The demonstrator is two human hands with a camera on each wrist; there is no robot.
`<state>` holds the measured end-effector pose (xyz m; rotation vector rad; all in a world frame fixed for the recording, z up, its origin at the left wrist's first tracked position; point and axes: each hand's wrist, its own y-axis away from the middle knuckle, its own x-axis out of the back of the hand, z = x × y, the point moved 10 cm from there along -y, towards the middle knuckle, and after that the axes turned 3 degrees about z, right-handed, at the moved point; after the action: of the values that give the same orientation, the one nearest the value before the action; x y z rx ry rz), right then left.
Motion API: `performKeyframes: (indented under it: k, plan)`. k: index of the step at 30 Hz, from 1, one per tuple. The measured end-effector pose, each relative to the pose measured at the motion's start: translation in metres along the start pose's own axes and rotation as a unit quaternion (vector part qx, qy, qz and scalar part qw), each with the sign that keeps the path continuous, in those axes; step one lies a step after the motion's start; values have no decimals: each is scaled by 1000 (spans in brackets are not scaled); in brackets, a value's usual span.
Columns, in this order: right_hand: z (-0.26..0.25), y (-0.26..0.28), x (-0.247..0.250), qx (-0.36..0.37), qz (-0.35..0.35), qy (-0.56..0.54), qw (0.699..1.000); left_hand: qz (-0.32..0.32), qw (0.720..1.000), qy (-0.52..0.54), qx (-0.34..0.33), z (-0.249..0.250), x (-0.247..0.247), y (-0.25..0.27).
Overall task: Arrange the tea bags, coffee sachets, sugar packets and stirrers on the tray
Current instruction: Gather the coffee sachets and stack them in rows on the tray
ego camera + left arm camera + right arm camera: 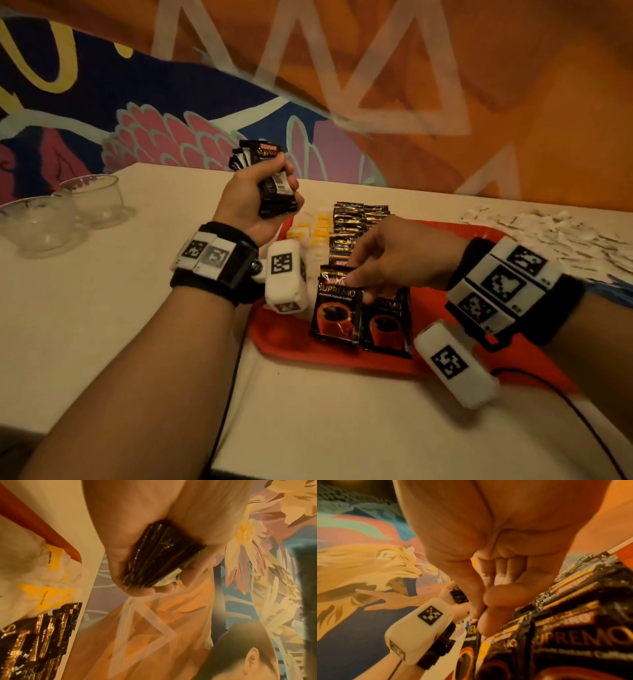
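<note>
A red tray (291,339) lies on the white table. My left hand (270,192) is raised above the tray's far left corner and grips a stack of black coffee sachets (163,558). My right hand (356,277) hovers over the tray's near part and pinches the top edge of one black "Supremo" coffee sachet (337,308), which hangs upright. A second such sachet (387,323) lies just right of it on the tray. Behind them is a row of overlapping coffee sachets (356,222), with yellow-tagged tea bags (311,229) to its left.
Two empty glass bowls (92,198) stand at the table's far left. A heap of white sugar packets (548,236) lies on the table right of the tray. Something blue (616,291) shows at the right edge. A painted wall runs along the table's back.
</note>
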<state>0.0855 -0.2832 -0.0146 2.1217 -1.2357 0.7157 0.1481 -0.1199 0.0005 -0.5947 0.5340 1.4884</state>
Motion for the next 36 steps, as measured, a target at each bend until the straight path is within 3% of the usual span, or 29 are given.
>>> performKeyframes:
  k: [5,9,13,19,22,26,30,36]
  plan:
    - [0,0,-6,-8,-1,88,996,-3,1000,-4,12,-6,0,-1]
    - [-5,2,-1,13,42,210,977,-6,1000,-7,18,-9,-1,0]
    - [-4,5,3,18,61,225,972,-10,999,-15,27,-13,-3,1]
    - [1,12,16,29,85,167,982,-73,995,-44,51,-23,-32,19]
    - [-1,18,35,58,142,84,985,-109,991,-32,69,-29,-50,34]
    - [-7,31,65,117,255,-91,956,-115,989,-68,68,-35,-63,53]
    - [-14,45,67,150,273,-205,928,-154,979,-124,57,-33,-76,76]
    - [-24,60,56,175,275,-257,910,-70,988,-136,13,-26,-73,101]
